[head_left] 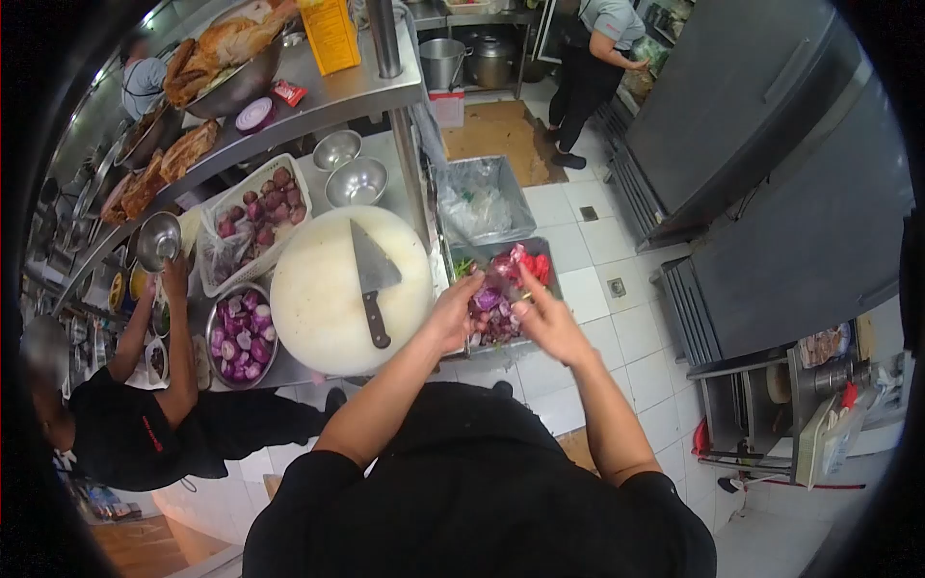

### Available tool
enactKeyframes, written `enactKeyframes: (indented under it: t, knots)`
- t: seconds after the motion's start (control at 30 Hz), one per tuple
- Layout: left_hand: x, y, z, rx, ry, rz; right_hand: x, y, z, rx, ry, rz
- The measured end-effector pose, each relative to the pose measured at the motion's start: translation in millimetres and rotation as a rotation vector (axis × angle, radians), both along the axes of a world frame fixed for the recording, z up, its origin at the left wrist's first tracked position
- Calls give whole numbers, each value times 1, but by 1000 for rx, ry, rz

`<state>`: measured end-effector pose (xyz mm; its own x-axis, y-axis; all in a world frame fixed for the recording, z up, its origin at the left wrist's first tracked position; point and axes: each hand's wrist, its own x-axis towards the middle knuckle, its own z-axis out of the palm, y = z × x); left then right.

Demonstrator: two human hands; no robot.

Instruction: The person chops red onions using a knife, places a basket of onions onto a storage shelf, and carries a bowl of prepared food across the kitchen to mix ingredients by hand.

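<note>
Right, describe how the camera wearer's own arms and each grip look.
The left arm and right arm wear short black sleeves and are bare below them. The left grip and right grip are ungloved human hands, and no watch or bracelet shows at either wrist. Finer details are too blurred to tell.

A dull-sheened metal knife blade (374,262) contrasts with a matt, plastic-looking board (313,289) left of the grip (glossy metal bowls (356,183) stand beyond).
</note>
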<state>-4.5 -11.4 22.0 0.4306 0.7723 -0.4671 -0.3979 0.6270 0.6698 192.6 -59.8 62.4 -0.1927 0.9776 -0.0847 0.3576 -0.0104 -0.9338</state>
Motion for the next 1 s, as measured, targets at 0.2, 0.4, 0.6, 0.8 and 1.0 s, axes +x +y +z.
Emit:
enactKeyframes:
  t: [0.2, 0.4, 0.6, 0.8, 1.0]
  knots:
    - [15, -3, -17, 76, 64, 276, -27, -9, 6, 141, -356, 86]
    - [18, -4, -23, 61, 25, 357, -29, -8, -3, 227, -392, 112]
    - [20, -4, -28, 103, 65, 405, -28, -6, -16, 287, -391, 77]
    - [13, -9, -14, 153, 118, 291, -22, -6, -7, 94, -36, 35]
    - [11, -10, -6, 213, 145, 257, -14, -3, -15, 157, -134, 40]
